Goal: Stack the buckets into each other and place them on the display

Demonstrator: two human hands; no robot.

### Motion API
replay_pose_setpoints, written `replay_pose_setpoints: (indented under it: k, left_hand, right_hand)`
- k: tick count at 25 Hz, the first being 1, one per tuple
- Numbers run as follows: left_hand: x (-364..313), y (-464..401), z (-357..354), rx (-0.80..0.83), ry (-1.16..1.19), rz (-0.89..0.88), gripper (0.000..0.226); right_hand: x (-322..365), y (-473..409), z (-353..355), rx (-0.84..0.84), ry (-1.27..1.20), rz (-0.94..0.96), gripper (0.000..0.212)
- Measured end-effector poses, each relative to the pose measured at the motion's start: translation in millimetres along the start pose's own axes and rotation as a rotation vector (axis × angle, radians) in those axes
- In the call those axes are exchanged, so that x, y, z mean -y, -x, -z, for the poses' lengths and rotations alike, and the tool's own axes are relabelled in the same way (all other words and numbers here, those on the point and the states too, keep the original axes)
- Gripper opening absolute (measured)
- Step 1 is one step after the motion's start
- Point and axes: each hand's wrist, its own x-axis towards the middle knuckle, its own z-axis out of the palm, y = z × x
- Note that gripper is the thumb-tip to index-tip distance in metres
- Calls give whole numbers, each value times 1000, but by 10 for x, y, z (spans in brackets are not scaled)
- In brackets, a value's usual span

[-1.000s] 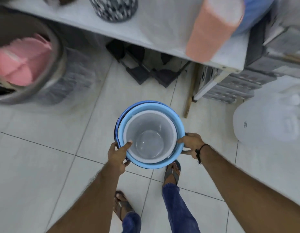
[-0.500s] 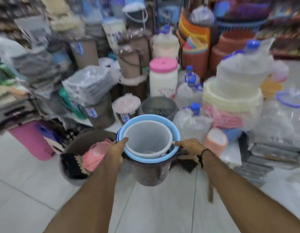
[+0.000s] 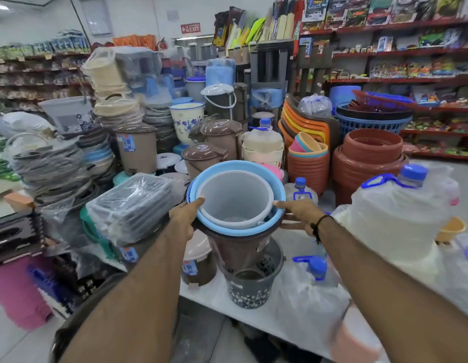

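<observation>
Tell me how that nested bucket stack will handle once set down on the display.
The nested bucket stack looks like thin, empty plastic, so probably light. It tapers toward its base, so it may tip. Both hands, left hand and right hand, steady its rim.

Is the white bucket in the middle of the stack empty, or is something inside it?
Empty: the white bucket, nested in the blue bucket, shows only bare inner wall and bottom.

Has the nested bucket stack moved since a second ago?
Yes. The bucket stack has risen from near the floor to above the white display table, over the patterned grey bucket.
</observation>
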Motion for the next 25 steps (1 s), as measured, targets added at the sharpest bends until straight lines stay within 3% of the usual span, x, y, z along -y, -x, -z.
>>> replay_pose_setpoints:
  k: [3,8,16,19,22,23,25]
  left_hand:
    - [120,-550,-344,3,-45,28,36]
    - [837,-1277,-471,30,-142,187,32]
    - [1714,-2009,-457,112,-292,456,34]
    - [1884,-2130,-441,138,-436,422,38]
    - [1764,-2326,-458,174,-678,359,52]
    - [1664,-2368,-496,211,-817,312,57]
    - [1440,-2342,-614,124,-994,123,60]
  right_hand:
    - [3,-627,103,-26,11,-67,34]
    - [-703,-1361,132,-94,33,-270,29]
    - [-1655,-1767,-40,-169,33,-555,24]
    - [-1811,-1789,-39,-192,87,-612,32]
    - [-1720,-1936,-15,-173,312,-593,40]
    - [-1613,-2007,-32,-154,379,-562,42]
    - [-1308,-2104,-84,-179,519,-462,56]
